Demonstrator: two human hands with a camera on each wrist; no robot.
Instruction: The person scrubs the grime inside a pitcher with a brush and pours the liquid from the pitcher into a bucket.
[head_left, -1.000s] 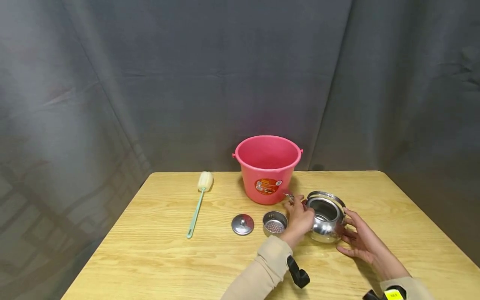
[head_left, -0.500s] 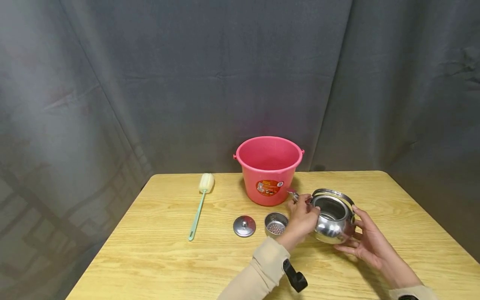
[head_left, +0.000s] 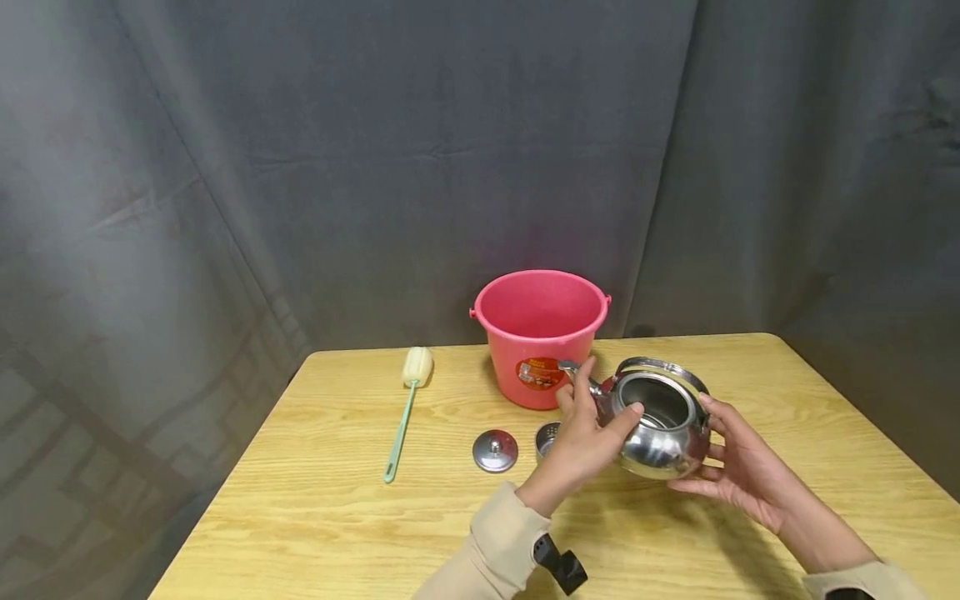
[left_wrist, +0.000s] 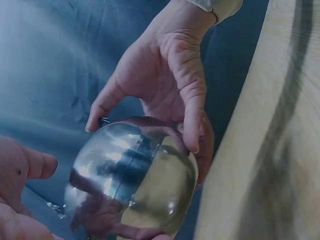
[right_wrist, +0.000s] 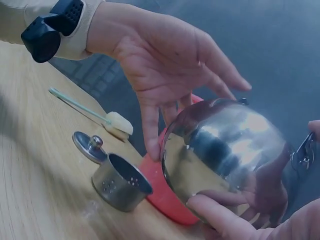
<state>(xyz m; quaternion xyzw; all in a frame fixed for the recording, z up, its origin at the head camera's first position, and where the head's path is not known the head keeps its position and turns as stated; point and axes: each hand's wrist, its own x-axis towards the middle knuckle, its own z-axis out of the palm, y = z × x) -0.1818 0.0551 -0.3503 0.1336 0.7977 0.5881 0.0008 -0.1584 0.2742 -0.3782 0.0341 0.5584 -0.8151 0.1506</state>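
A shiny steel teapot (head_left: 663, 452), its mouth uncovered, is held above the table between both hands, tilted with its spout toward the bucket. My left hand (head_left: 581, 437) holds the spout side, thumb at the rim and fingers beside the spout. On the opposite side my right hand (head_left: 750, 471) grips the round body, fingers under and thumb near the handle mount. The teapot's curved underside fills much of the left wrist view. Left of it on the table lie a knobbed steel lid (head_left: 495, 451) and a perforated strainer cup (right_wrist: 117, 192), partly hidden by my left forearm in the head view.
Behind, a pink bucket (head_left: 504, 362) stands near the table's far edge. A bottle brush (head_left: 402, 429) with a pale sponge head and green handle lies at the left. Grey curtains (head_left: 420, 167) hang around the wooden table (head_left: 337, 525).
The teapot has risen and its spout has swung up in front of the bucket. My left hand has shifted on it, thumb now at the rim, covering more of the strainer cup.
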